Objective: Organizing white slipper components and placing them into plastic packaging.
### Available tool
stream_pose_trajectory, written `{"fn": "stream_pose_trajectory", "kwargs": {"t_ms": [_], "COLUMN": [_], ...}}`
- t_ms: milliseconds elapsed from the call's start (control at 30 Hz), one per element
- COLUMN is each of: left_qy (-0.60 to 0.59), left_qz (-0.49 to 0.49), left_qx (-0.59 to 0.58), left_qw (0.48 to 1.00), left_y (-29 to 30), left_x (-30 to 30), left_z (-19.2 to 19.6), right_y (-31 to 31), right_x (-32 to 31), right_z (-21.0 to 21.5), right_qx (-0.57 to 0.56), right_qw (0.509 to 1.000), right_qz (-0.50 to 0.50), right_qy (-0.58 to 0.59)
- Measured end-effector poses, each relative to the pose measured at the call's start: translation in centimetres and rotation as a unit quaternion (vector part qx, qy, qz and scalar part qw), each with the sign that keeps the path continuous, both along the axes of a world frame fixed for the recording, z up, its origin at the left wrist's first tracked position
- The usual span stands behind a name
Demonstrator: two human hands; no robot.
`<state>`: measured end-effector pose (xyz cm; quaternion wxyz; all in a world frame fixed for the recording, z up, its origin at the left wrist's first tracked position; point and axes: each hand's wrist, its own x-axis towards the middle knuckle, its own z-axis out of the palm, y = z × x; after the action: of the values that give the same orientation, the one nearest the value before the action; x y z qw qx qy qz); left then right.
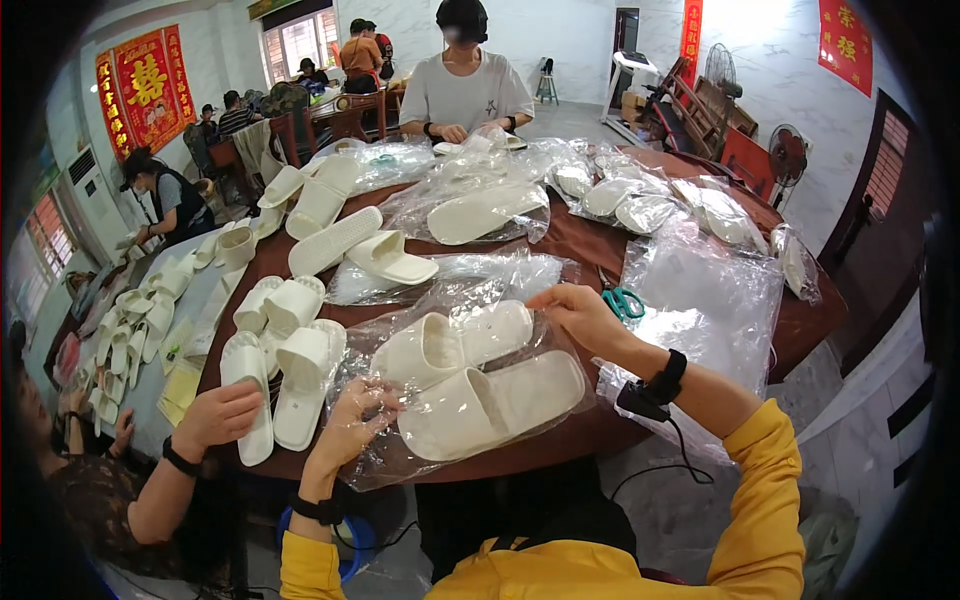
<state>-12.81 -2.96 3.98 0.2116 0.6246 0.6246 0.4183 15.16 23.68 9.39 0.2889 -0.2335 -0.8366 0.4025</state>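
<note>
A pair of cream slippers lies inside a clear plastic bag on the brown round table in front of me. My left hand pinches the bag's near left edge, next to the toe of the nearer slipper. My right hand grips the bag's far right edge, just above the slippers. Both arms wear yellow sleeves and black wrist straps.
Loose cream slippers stand at my left, where another person's hand holds one. A stack of clear bags and green-handled scissors lie to the right. Bagged slippers cover the far table, where a person in a white shirt works.
</note>
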Motion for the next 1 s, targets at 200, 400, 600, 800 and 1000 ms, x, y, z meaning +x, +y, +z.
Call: {"fn": "stream_pose_trajectory", "kwargs": {"t_ms": [200, 400, 600, 800, 1000], "left_qy": [0.084, -0.031, -0.545, -0.508, -0.489], "left_qz": [0.016, 0.130, -0.010, 0.059, 0.156], "left_qx": [0.004, -0.037, -0.082, -0.009, 0.034], "left_qw": [0.996, 0.990, 0.834, 0.859, 0.858], "left_y": [0.7, 1.5, 1.7, 2.3, -1.5], "left_x": [1.1, 3.5, 4.8, 6.4, 4.7], "left_z": [-2.2, -0.9, 1.2, -0.5, 2.7], "right_y": [-0.5, -1.3, -1.6, -4.3, -3.2], "right_x": [0.8, 0.7, 0.5, -0.3, 1.3], "right_z": [-1.6, -4.1, -4.1, -2.5, -1.1], "right_qx": [-0.147, -0.045, 0.005, 0.004, 0.117], "right_qw": [0.984, 0.996, 0.999, 0.998, 0.992], "right_qz": [0.056, 0.041, 0.047, 0.058, -0.032], "right_qy": [-0.079, -0.060, -0.027, -0.018, 0.039]}}
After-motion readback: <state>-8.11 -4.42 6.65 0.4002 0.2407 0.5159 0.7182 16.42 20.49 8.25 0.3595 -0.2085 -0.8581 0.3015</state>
